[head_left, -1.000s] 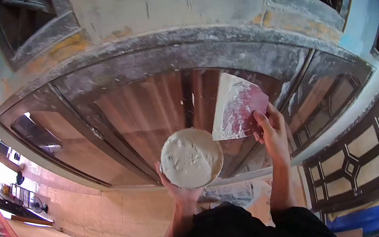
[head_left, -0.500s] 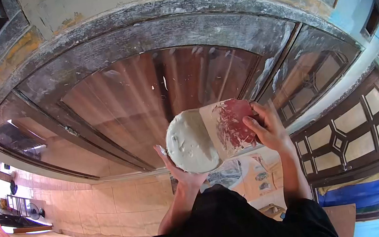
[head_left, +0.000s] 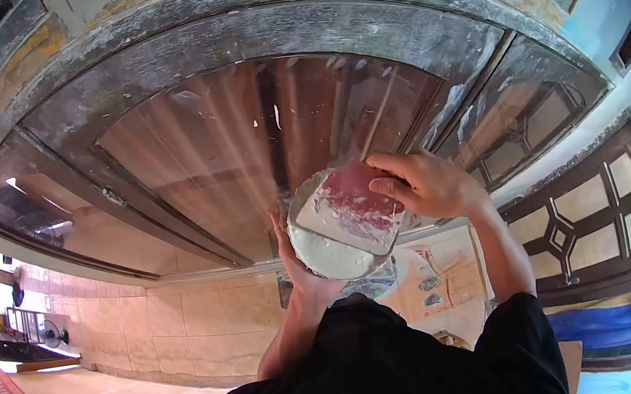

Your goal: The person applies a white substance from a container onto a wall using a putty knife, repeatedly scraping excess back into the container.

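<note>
A round container of white paste rests in my left hand, whose fingers wrap its left side and underside. My right hand pinches the upper right edge of a flat red scraper smeared with white. The scraper lies tilted over the container, its pale lower edge against the paste, covering the upper right part of the opening. Just beyond both hands is a wooden door or window panel with brown glass and a grey, patchy frame.
Tiled floor stretches below and to the left, with a fan at the far left. A dark panelled door stands at the right, near a blue cloth. Printed cardboard lies on the floor beyond my body.
My right hand has moved left and slightly up, carrying the scraper from the container's right side onto the paste. The container has shifted slightly right and tilted.
</note>
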{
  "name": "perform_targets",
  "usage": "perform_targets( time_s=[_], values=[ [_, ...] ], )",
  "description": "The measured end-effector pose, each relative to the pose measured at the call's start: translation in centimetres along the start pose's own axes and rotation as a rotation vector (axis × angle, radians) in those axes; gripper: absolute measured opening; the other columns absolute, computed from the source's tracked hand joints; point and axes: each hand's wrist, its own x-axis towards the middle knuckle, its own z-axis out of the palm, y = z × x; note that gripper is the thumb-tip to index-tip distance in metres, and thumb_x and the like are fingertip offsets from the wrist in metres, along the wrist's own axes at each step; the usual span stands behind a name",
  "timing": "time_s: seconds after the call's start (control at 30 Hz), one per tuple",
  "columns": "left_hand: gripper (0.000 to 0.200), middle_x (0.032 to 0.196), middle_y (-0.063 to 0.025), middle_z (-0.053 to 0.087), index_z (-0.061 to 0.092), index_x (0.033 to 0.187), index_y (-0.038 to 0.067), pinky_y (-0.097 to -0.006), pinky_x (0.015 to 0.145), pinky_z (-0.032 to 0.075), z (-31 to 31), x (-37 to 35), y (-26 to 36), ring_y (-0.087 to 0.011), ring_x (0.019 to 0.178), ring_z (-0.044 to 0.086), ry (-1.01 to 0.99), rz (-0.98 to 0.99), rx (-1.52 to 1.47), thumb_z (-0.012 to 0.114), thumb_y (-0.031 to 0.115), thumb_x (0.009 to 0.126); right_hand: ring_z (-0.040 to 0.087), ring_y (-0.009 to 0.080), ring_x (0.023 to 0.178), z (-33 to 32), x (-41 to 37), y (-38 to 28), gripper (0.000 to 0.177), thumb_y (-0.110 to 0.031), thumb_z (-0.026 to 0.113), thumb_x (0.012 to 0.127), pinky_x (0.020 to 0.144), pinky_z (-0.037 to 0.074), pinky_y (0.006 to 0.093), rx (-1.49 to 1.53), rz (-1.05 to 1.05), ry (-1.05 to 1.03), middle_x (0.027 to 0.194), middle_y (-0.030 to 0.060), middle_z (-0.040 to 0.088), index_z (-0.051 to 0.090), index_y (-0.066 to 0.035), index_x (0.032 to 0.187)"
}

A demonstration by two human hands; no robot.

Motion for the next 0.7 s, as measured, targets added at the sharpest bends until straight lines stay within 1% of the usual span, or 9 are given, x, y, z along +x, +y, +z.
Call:
perform_targets(
  time_s=[0.27, 0.33, 0.37, 0.4, 0.47, 0.5, 0.6, 0.63, 0.7],
  values=[
    [0.064, 0.13, -0.0097, 0.051, 0.047, 0.131, 0.012, -0.0467, 0.1, 0.037, -0.5, 0.1, 0.5, -0.031, 0.116, 0.049, -0.033, -0.108, -0.051, 0.033, 0.059, 0.09, 0.06, 0.0389, 0.091, 0.4, 1.5, 0.8, 0.038, -0.027, 0.057, 0.09, 0.075, 0.047, 0.0434, 0.038, -0.049, -0.081, 0.093, 0.022, 0.063, 0.053, -0.001, 0.117],
    [0.07, 0.135, -0.0076, 0.047, 0.044, 0.134, 0.014, -0.0481, 0.102, 0.034, -0.7, 0.1, 0.6, -0.0308, 0.121, 0.046, -0.164, -0.114, -0.172, 0.034, 0.065, 0.087, 0.06, 0.0386, 0.09, 0.0, 1.7, 0.6, 0.036, -0.026, 0.057, 0.09, 0.073, 0.047, 0.0444, 0.013, -0.094, -0.033, 0.093, 0.0212, 0.064, 0.054, -0.001, 0.115],
    [0.069, 0.135, -0.0069, 0.047, 0.043, 0.135, 0.015, -0.0478, 0.102, 0.034, -0.5, 0.2, 0.7, -0.0304, 0.121, 0.046, 0.039, -0.078, 0.044, 0.034, 0.064, 0.087, 0.062, 0.0383, 0.079, -0.3, 1.8, 0.4, 0.031, -0.023, 0.056, 0.09, 0.067, 0.047, 0.0425, -0.009, -0.105, -0.019, 0.085, 0.021, 0.064, 0.054, 0.0, 0.11],
    [0.069, 0.135, -0.0069, 0.047, 0.043, 0.135, 0.015, -0.0478, 0.102, 0.034, -0.6, 0.2, 0.7, -0.0304, 0.121, 0.046, 0.039, -0.079, 0.045, 0.034, 0.064, 0.087, 0.062, 0.0383, 0.079, -0.3, 1.8, 0.7, 0.031, -0.023, 0.056, 0.09, 0.067, 0.047, 0.0425, -0.009, -0.105, -0.018, 0.085, 0.021, 0.064, 0.054, 0.0, 0.11],
    [0.065, 0.131, -0.0071, 0.05, 0.045, 0.133, 0.014, -0.0489, 0.098, 0.037, -1.1, 0.1, 0.8, -0.0306, 0.117, 0.049, 0.027, 0.011, 0.0, 0.035, 0.061, 0.088, 0.062, 0.0309, 0.06, -0.4, 1.6, 1.2, 0.027, -0.021, 0.055, 0.091, 0.054, 0.045, 0.038, 0.081, 0.037, 0.072, 0.071, 0.0184, 0.061, 0.053, 0.003, 0.104],
    [0.063, 0.13, -0.0072, 0.051, 0.046, 0.132, 0.014, -0.0494, 0.097, 0.039, -1.2, 0.1, 0.8, -0.0307, 0.115, 0.051, 0.019, 0.057, -0.023, 0.035, 0.06, 0.089, 0.058, 0.0179, 0.047, -0.5, 1.3, 0.9, 0.023, -0.017, 0.054, 0.092, 0.044, 0.041, 0.0305, 0.261, 0.184, 0.096, 0.063, 0.0109, 0.057, 0.051, 0.004, 0.1],
    [0.068, 0.133, -0.0065, 0.047, 0.045, 0.132, 0.014, -0.051, 0.098, 0.037, -1.0, -0.2, 0.8, -0.0317, 0.118, 0.047, 0.126, 0.166, 0.051, 0.034, 0.064, 0.087, 0.056, 0.0095, 0.046, 1.0, 0.3, 2.9, 0.019, -0.013, 0.054, 0.092, 0.04, 0.039, 0.026, 0.457, 0.129, 0.213, 0.065, 0.005, 0.057, 0.049, 0.003, 0.099],
    [0.072, 0.135, -0.0071, 0.045, 0.044, 0.133, 0.015, -0.0526, 0.098, 0.036, -1.1, 0.0, 0.8, -0.0324, 0.12, 0.045, 0.116, 0.193, 0.055, 0.033, 0.067, 0.085, 0.055, 0.0081, 0.048, 0.9, -0.4, 2.3, 0.015, -0.009, 0.054, 0.092, 0.039, 0.04, 0.0231, 0.472, 0.242, 0.197, 0.067, 0.0029, 0.057, 0.048, 0.002, 0.101],
    [0.073, 0.136, -0.0076, 0.044, 0.043, 0.134, 0.015, -0.0528, 0.099, 0.035, -1.1, 0.1, 0.8, -0.0323, 0.121, 0.044, 0.075, 0.226, 0.031, 0.033, 0.068, 0.085, 0.056, 0.0081, 0.049, 2.1, -1.3, 2.9, 0.015, -0.008, 0.053, 0.092, 0.039, 0.042, 0.0233, 0.518, 0.211, 0.229, 0.068, 0.0035, 0.057, 0.047, 0.002, 0.102]
  ],
)
